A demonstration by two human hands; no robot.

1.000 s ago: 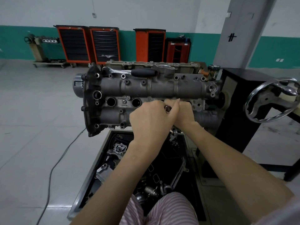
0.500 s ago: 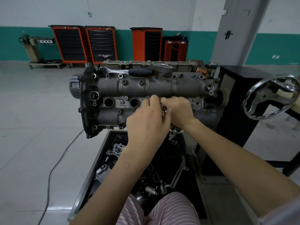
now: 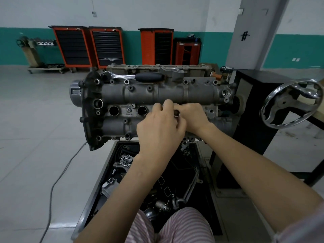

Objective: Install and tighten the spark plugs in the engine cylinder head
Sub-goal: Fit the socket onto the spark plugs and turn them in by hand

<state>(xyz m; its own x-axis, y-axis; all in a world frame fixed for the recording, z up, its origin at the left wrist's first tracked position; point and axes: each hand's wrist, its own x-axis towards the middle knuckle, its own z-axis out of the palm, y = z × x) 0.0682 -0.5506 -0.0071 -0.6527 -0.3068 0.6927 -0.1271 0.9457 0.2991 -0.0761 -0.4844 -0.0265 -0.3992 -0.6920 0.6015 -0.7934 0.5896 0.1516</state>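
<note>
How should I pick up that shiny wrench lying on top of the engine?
Take the ratchet wrench by its thick black handle, coming down from above. It lies flat along the top of the cylinder head, handle end toward the middle and uncovered, so fingers should wrap around it easily. The chrome shaft and round head at the left look thinner and probably more slippery.

We see a dull grey head [image 3: 157, 95] with dark round holes [image 3: 114, 111], and a chrome ratchet [image 3: 122, 76] with a black grip lying on top. The cabinets [image 3: 87, 46] behind are orange with black fronts. The wall [image 3: 133, 44] is white above a teal band. The floor [image 3: 35, 120] is pale grey tile. The handwheel [image 3: 289, 104] shines silver. Our trousers [image 3: 184, 227] are pink-and-white striped, and the tray [image 3: 213, 216] is black.
</note>
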